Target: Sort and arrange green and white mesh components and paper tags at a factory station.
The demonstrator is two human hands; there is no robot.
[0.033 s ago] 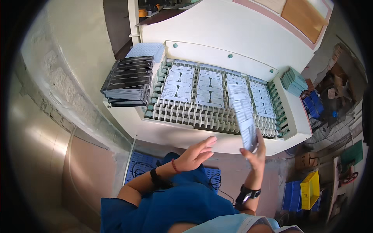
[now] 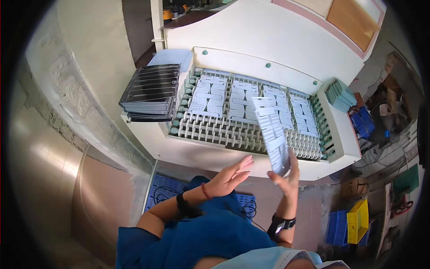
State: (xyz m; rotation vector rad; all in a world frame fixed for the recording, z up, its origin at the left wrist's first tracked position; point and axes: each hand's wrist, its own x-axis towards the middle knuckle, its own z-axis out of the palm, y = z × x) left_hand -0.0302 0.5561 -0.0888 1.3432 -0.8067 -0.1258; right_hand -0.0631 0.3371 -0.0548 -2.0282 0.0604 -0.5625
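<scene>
Right hand (image 2: 286, 172) gripping pale slotted strip (image 2: 272, 134) by its lower end, raised over roller bed (image 2: 224, 132); left hand (image 2: 230, 175) open, empty, beside. Best laid flat, aligned with neighbouring sheets (image 2: 210, 94); black tray stack (image 2: 150, 92) left.

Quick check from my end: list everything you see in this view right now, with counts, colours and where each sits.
machine: one, cream, top centre.
roller conveyor bed: one, pale green-grey rollers, on the machine front.
flat panels: several rows, pale blue-grey, lying on the rollers.
dark tray stack: one stack, black, left of the rollers.
teal stack: one, on the machine's right ledge.
yellow bin: one, floor at lower right.
blue crates: count unclear, floor beside the yellow bin.
blue floor mat: one, under the person.
held panel strip: one, pale blue-grey, raised over the rollers.
left hand: open, empty, near the machine's edge.
right hand: gripping the strip's lower end.
</scene>
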